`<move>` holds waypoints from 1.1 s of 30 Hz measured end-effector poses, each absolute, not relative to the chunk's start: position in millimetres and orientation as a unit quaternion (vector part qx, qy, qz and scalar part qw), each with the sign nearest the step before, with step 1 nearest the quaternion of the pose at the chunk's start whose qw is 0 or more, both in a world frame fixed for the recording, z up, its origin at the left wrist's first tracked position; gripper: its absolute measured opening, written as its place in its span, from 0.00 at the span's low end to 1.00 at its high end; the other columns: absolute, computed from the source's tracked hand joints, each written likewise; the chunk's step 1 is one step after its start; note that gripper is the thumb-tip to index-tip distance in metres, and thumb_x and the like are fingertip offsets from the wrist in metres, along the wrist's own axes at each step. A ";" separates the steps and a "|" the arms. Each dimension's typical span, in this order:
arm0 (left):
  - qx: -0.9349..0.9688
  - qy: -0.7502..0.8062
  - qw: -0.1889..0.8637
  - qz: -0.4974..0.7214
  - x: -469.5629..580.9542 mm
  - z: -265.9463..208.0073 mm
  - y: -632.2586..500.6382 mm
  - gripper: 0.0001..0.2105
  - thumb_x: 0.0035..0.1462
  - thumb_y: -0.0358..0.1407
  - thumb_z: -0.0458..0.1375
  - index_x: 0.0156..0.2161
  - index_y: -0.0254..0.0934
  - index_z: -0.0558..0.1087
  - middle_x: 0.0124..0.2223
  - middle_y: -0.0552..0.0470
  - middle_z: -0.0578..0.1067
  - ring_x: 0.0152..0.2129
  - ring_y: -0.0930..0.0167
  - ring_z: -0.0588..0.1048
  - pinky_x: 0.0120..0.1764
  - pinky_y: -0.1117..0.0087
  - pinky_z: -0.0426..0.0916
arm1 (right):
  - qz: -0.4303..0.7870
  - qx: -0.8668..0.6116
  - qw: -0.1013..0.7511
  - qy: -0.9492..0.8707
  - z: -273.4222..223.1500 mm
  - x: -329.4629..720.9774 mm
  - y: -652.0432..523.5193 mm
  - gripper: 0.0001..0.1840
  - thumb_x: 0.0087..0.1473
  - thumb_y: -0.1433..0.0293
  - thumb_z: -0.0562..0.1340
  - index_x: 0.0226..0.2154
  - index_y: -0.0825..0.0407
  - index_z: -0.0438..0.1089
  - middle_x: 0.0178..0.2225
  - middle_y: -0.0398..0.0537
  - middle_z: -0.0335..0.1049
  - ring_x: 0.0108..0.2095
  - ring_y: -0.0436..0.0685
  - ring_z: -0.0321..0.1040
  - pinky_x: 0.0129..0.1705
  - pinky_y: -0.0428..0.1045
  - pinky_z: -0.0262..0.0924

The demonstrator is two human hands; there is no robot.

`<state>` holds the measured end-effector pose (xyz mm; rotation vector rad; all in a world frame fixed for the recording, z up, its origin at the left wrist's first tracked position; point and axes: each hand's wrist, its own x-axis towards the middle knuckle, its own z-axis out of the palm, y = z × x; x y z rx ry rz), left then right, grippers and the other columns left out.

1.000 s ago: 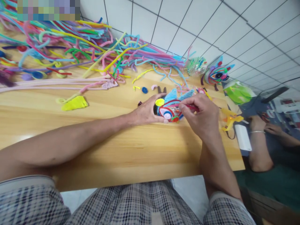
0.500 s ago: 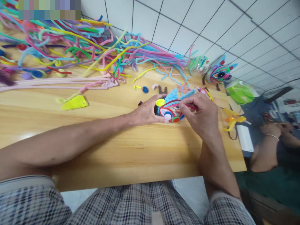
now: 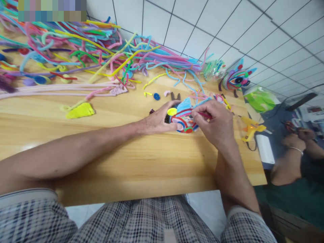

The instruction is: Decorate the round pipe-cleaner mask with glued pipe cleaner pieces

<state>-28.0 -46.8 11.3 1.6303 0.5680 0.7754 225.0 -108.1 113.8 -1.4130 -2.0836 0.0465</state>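
Pink strip (image 3: 206, 115) could be skewed on the toy (image 3: 186, 118)
Over the bench (image 3: 152, 165), the toy is clasped by the left hand (image 3: 162, 118); the strip seems pinched by the right hand (image 3: 215, 120). By uneven pressing, a blue flap (image 3: 184, 105) could be loosened.

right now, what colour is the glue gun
The glue gun is yellow, shown best in the head view.

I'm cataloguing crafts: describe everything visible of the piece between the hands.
The piece is rounded, with fuzzy-looking red, blue and pink bands, a yellow disc, a green and red disc, and a light blue flap along its far side. The left hand grips its left end; the right hand pinches at its right side. Whether it touches the table is unclear.
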 end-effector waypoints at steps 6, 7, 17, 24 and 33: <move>0.690 0.239 0.594 0.337 -28.9 7.4 -45.7 0.52 0.63 0.59 0.81 0.84 0.44 0.69 0.84 0.34 0.74 0.79 0.42 0.77 0.85 0.36 0.69 | 0.018 -0.533 0.308 -0.788 113.8 226.5 -108.3 0.09 0.69 0.71 0.71 0.35 0.41 0.83 0.34 0.47 0.84 0.36 0.62 0.76 0.43 0.58 0.73; 0.688 0.239 0.596 0.338 -29.4 8.4 -45.8 0.51 0.64 0.60 0.80 0.84 0.44 0.70 0.84 0.35 0.75 0.79 0.42 0.77 0.85 0.36 0.69 | 0.021 -0.534 0.307 -0.788 114.0 226.6 -108.5 0.09 0.68 0.71 0.71 0.35 0.41 0.83 0.34 0.47 0.83 0.36 0.62 0.76 0.43 0.58 0.73; 0.668 0.241 0.612 0.348 -26.0 12.6 -44.6 0.42 0.73 0.70 0.69 0.80 0.49 0.75 0.84 0.44 0.77 0.82 0.45 0.75 0.86 0.44 0.70 | 0.025 -0.524 0.310 -0.793 112.6 224.2 -108.6 0.11 0.68 0.74 0.71 0.35 0.42 0.83 0.34 0.46 0.81 0.34 0.60 0.74 0.41 0.57 0.71; 0.659 0.248 0.612 0.360 -21.9 10.0 -44.0 0.42 0.72 0.68 0.69 0.78 0.45 0.75 0.80 0.38 0.80 0.75 0.44 0.81 0.79 0.41 0.77 | 0.024 -0.517 0.317 -0.795 108.8 229.1 -109.5 0.07 0.71 0.71 0.72 0.41 0.41 0.86 0.39 0.47 0.84 0.37 0.61 0.77 0.43 0.58 0.74; 0.658 0.269 0.601 0.366 -21.7 6.2 -44.7 0.39 0.71 0.68 0.70 0.74 0.44 0.77 0.73 0.40 0.84 0.69 0.46 0.84 0.72 0.44 0.81 | 0.000 -0.509 0.363 -0.780 93.1 258.8 -121.0 0.07 0.74 0.68 0.72 0.43 0.40 0.87 0.40 0.48 0.86 0.42 0.64 0.81 0.48 0.61 0.77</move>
